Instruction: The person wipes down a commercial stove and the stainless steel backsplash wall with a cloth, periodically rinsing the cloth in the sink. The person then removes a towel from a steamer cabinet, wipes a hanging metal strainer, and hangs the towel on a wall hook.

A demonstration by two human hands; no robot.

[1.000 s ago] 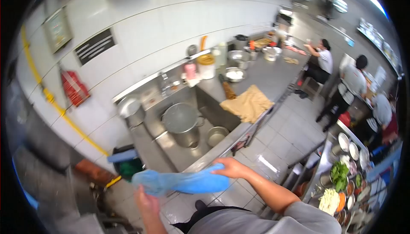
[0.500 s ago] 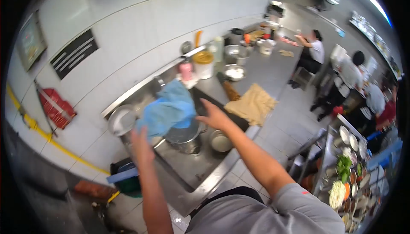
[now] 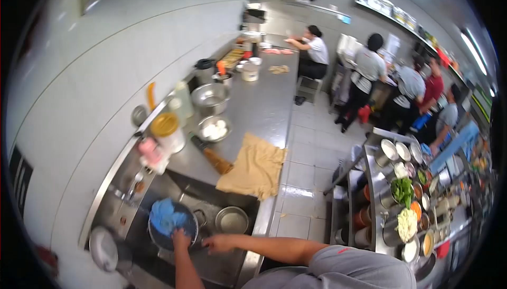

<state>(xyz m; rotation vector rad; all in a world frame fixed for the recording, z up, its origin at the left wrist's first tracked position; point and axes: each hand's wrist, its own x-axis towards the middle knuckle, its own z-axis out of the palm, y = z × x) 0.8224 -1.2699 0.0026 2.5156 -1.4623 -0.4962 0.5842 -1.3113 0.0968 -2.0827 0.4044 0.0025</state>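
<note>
A bunched blue cloth (image 3: 168,216) lies inside a deep metal pot (image 3: 193,222), which stands in the steel sink (image 3: 238,244). My left hand (image 3: 181,239) reaches over the near rim of the pot, its fingers closed at the cloth's lower edge. Just right of the pot is my right hand (image 3: 219,243), with loosely bent fingers and nothing visible in them. A smaller round metal pot (image 3: 232,220) sits in the sink beyond my right hand.
A tan cloth (image 3: 255,168) lies over the counter's edge beside the sink. Bowls (image 3: 210,98), a yellow-lidded tub (image 3: 168,131) and a pink bottle (image 3: 151,152) line the wall side. At right, a rack (image 3: 376,194) holds food containers. Several people stand or sit further back.
The blue cloth has gone from between my raised hands down into the pot. Both hands have lowered to the pot, and the view has swung to the right.
</note>
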